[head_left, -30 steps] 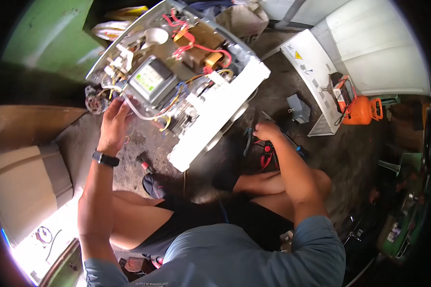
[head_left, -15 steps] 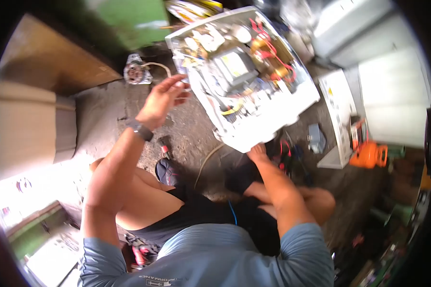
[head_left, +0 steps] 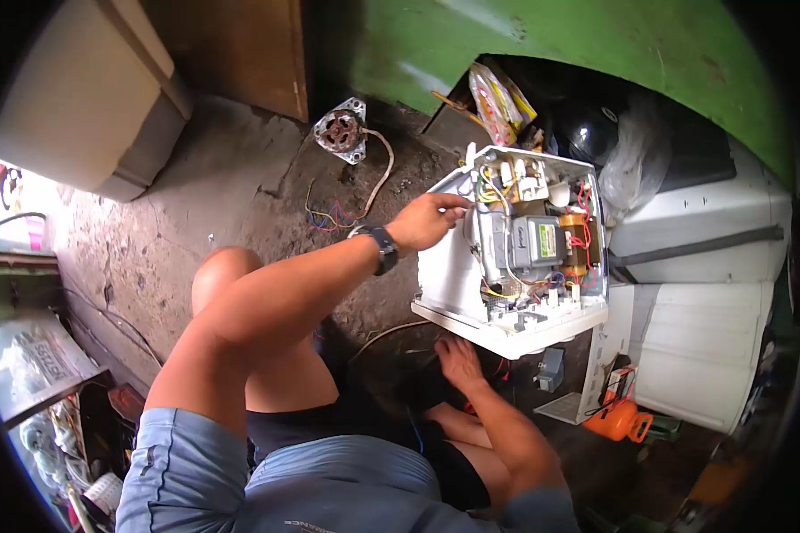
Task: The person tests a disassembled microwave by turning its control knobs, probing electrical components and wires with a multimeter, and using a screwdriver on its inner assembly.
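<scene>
At three o'clock, appliance (head_left: 535, 244): open
Left hand (head_left: 425, 223): its ten o'clock, fingers narrow
Right hand (head_left: 459, 361): its seven o'clock, cannot tell grip

Green wall (head_left: 560, 35) up top, orange canister (head_left: 615, 420) low right, white casing (head_left: 516, 336) with red and yellow wires inside, grey-blue shirt (head_left: 347, 489) below.

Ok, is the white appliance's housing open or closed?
Open: the white appliance has its wiring, boxy grey part and copper-coloured part exposed.
</scene>
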`<state>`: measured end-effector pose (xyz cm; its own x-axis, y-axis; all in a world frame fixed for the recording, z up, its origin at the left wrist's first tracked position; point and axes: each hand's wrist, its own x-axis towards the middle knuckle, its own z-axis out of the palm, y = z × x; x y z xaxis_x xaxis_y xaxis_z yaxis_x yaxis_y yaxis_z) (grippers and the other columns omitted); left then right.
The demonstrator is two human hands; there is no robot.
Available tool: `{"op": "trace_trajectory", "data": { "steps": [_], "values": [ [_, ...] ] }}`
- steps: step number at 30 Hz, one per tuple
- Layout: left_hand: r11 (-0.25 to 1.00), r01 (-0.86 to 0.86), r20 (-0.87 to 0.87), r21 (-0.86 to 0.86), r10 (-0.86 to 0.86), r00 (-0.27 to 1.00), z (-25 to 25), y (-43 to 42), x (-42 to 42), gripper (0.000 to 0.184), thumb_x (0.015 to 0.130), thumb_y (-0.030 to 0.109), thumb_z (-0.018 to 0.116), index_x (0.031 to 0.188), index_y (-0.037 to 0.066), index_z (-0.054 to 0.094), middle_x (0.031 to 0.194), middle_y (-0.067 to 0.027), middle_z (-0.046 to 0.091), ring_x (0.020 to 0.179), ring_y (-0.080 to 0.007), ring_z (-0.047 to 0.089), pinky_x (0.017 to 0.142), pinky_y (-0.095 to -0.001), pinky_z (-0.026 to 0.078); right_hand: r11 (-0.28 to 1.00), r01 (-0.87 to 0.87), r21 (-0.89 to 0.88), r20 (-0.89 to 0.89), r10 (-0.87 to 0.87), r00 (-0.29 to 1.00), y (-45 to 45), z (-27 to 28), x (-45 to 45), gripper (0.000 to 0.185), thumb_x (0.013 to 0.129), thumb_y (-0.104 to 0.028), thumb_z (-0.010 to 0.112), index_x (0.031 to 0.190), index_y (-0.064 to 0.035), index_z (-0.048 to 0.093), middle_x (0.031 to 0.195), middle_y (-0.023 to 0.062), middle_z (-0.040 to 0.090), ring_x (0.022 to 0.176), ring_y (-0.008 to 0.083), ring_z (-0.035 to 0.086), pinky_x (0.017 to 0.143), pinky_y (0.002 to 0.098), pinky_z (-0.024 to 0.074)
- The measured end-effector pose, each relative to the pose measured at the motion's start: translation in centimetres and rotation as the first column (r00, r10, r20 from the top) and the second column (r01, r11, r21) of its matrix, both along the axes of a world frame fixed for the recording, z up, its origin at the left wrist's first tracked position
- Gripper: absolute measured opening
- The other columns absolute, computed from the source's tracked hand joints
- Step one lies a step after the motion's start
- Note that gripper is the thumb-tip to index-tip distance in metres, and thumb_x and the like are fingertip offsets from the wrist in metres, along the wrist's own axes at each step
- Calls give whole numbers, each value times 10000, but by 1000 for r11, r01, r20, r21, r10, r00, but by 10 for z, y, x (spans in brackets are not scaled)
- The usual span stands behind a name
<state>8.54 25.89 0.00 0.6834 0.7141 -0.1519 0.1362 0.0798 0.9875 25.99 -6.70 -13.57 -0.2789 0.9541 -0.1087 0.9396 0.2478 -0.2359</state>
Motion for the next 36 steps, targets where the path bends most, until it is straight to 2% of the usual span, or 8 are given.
{"op": "trace_trajectory", "data": {
  "steps": [5, 8, 9, 11, 25, 27, 31, 36],
  "values": [
    [995, -105, -7, 1, 105, 995, -4, -1, 10, 328, 1026, 181, 520, 1301, 42, 633, 1071, -60, 691, 952, -127, 613, 873, -302, 499, 935, 335, -115, -457, -349, 818, 31, 113, -109, 107, 961, -87, 506, 1054, -36, 517, 919, 186, 613, 834, 364, 624, 725, 468, 505],
    [970, -142, 70, -199, 159, 985, 2, -2, 8, 333, 1022, 201, 536, 1314, 74, 637, 1052, -34, 684, 951, -119, 601, 875, -295, 490, 770, 471, -430, -799, -567, 199, 74, 161, -146, 139, 1016, -140, 412, 1055, -38, 497, 765, 110, 554, 616, 200, 554, 575, 334, 464],
    [937, -139, 113, -320, 184, 977, 7, -2, 5, 334, 1022, 213, 544, 1320, 96, 640, 1043, -18, 680, 952, -114, 597, 874, -291, 486, 717, 423, -555, -812, -577, -87, 88, 171, -154, 151, 1015, -158, 406, 1058, -47, 498, 771, 90, 549, 591, 166, 524, 546, 307, 448],
    [913, -146, 147, -381, 216, 965, 11, 1, 4, 322, 1019, 227, 559, 1311, 128, 652, 1037, 6, 675, 942, -109, 591, 863, -288, 485, 637, 341, -691, -720, -565, -404, 124, 201, -172, 171, 1013, -197, 407, 1066, -64, 501, 785, 70, 539, 579, 146, 497, 529, 284, 429],
    [964, -50, 141, -261, 89, 986, 0, 36, 10, 243, 953, 216, 675, 1154, 91, 729, 855, 9, 675, 775, -88, 565, 720, -277, 493, 580, 472, -663, -713, -300, -633, 228, 179, -174, 292, 1020, -255, 399, 1170, -24, 498, 836, 81, 565, 655, 163, 540, 603, 328, 477],
    [943, 69, 10, -327, -70, 998, 2, 43, 10, 200, 929, 183, 705, 1092, 73, 740, 801, 18, 674, 730, -81, 555, 677, -276, 480, 583, 472, -661, -709, -279, -648, 236, 178, -178, 264, 1003, -244, 420, 1120, -37, 535, 840, 58, 571, 666, 145, 537, 606, 297, 467],
    [918, 172, 75, -356, -156, 985, 1, 52, 6, 206, 926, 200, 720, 1083, 67, 733, 803, 13, 674, 713, -76, 551, 643, -264, 468, 562, 508, -653, -704, -202, -681, 247, 179, -190, 260, 1009, -250, 412, 1112, -45, 533, 846, 56, 585, 673, 144, 539, 615, 289, 476],
    [907, 237, 68, -349, -228, 971, 6, 55, -7, 212, 951, 258, 689, 1080, 93, 722, 704, 36, 597, 474, -73, 437, 393, -276, 350, 533, 513, -673, -699, -231, -677, 252, 174, -191, 297, 1035, -288, 364, 1165, -69, 517, 908, 51, 615, 694, 160, 550, 660, 312, 483]
  ]
}}
